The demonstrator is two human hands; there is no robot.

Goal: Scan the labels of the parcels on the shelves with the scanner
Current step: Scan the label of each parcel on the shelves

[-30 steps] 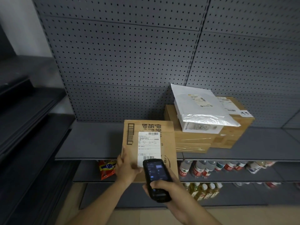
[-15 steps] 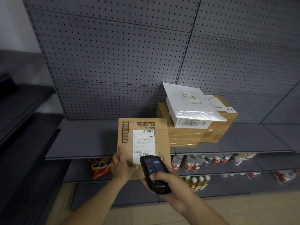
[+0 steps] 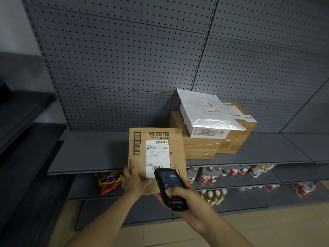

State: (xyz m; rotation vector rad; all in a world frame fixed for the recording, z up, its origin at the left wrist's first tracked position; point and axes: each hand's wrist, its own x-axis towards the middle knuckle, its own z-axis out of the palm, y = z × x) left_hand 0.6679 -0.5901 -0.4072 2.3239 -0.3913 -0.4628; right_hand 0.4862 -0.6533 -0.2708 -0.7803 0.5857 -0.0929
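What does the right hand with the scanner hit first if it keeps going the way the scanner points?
Most likely the white shipping label on the brown cardboard parcel that the left hand holds tilted up. The right hand aims the black handheld scanner at the label's lower barcode; the gap between them is unclear.

The brown cardboard parcel [image 3: 156, 157] carries a white label [image 3: 157, 155] printed with black barcodes and black characters, and at its 5 o'clock sits the black scanner [image 3: 170, 188] with a dim blue screen. At 2 o'clock, a white-and-silver mailer [image 3: 206, 111] tops brown boxes [image 3: 201, 145]. The grey pegboard [image 3: 124, 59] is dotted with dark holes; at 8 o'clock lies a red-and-yellow snack bag [image 3: 109, 182].
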